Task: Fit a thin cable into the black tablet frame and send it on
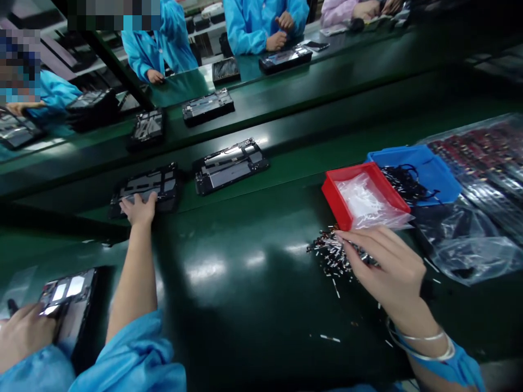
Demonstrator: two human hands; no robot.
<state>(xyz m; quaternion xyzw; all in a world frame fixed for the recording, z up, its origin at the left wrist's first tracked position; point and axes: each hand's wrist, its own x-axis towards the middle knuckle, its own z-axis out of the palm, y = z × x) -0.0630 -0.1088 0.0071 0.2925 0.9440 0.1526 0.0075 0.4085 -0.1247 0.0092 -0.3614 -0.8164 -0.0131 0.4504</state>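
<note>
My left hand (140, 209) reaches out with its fingers spread over the near edge of a black device tray (163, 188) on the green bench. Over at the right, my right hand (384, 261) has thumb and index finger pinched at a pile of small metallic and black parts (333, 253); whatever is between the fingertips is too small to name. Just behind that pile stands a red bin (343, 204) holding a clear bag of white pieces (362, 198). A second device tray (231, 166) lies to the right of the one under my left hand.
A blue bin (441, 174) of black cables stands beside clear plastic bags (474, 250) and packed strips (490, 158). At lower left, another person's hand (26, 332) touches a device (71, 305). More trays (208, 106) and people in blue sleeves are across the bench.
</note>
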